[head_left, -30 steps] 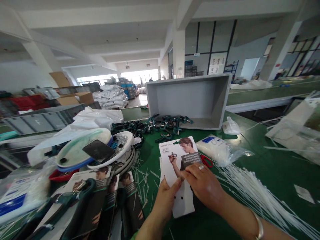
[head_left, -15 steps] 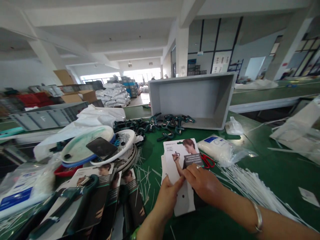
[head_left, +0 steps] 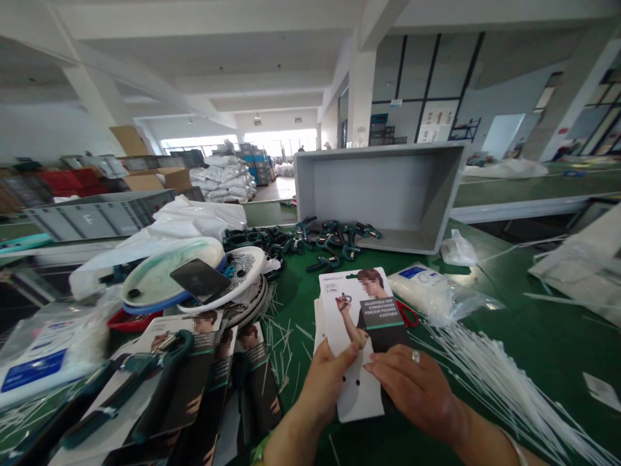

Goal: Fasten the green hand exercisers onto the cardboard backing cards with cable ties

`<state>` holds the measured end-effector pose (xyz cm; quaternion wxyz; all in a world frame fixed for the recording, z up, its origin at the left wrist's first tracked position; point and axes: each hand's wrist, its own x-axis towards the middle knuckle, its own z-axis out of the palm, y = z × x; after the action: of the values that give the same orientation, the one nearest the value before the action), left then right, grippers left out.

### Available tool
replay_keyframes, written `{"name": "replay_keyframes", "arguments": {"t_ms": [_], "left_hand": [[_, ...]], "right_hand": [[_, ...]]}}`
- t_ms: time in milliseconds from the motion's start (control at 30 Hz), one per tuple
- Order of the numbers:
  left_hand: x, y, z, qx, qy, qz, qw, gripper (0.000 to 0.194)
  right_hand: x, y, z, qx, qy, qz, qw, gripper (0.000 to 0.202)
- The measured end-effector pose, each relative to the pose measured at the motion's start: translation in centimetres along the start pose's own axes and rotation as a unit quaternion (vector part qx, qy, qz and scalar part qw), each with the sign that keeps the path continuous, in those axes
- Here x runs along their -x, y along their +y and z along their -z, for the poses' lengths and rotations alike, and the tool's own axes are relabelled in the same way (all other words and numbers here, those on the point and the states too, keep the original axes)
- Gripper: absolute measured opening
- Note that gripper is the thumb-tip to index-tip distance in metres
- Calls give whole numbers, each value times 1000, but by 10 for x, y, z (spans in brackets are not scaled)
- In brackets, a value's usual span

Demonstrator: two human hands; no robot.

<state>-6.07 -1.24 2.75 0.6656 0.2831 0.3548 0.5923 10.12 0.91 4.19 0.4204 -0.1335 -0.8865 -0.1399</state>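
My left hand [head_left: 327,382] pinches the left edge of a printed cardboard packaging card [head_left: 356,317], thumb on its front. The card reads "adjustable grip strengthener" and shows a person with a hand grip. Another card edge [head_left: 319,320] sticks out behind it. My right hand [head_left: 422,391], with a ring on a finger, rests over the card's lower right, fingers stretched out across its face; its thumb is hidden. Red-handled scissors [head_left: 407,314] lie partly behind the card. Beyond the card are several dark green hand grips [head_left: 327,262].
A grey crate [head_left: 373,188] lies on its side at the back. White cable ties [head_left: 504,382] spread at right, near a plastic bag of them [head_left: 427,291]. To the left are carded hand grips [head_left: 160,382], round tubs [head_left: 167,278] and a phone-like dark slab [head_left: 198,281].
My right hand has slid down and right across the card, uncovering more of its printed front. My left hand keeps its hold on the card's edge.
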Motion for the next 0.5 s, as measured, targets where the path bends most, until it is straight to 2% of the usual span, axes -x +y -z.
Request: {"name": "replay_keyframes", "arguments": {"t_ms": [67,167,233,267,300,333,400,433,467,500], "left_hand": [[1,1,0,-4,-18,-4,1000,30],[3,0,3,0,-29,-12,999,25],[5,0,6,13,-31,-10,999,25],[6,1,8,20,-33,-6,999,25],[7,1,9,28,-35,-1,999,25],[8,2,9,36,-37,4,999,25],[9,2,8,50,-43,13,998,25],[10,3,7,55,-47,17,997,26],[11,2,5,56,-51,19,997,26],[12,2,3,55,-55,23,997,25]], "right_hand": [[-4,-5,3,-6,-2,-1,1000,15],[-9,-10,10,-53,-16,-45,997,10],[-8,-7,18,-85,-4,-114,990,12],[-6,-3,22,-91,16,-178,980,13],[-4,1,25,-93,45,-264,959,15],[-2,6,26,-103,69,-363,923,16],[1,14,25,-179,71,-532,825,23],[1,17,23,-242,55,-576,779,27],[0,17,20,-309,37,-590,745,29],[-2,17,17,-364,30,-585,724,29]]}}
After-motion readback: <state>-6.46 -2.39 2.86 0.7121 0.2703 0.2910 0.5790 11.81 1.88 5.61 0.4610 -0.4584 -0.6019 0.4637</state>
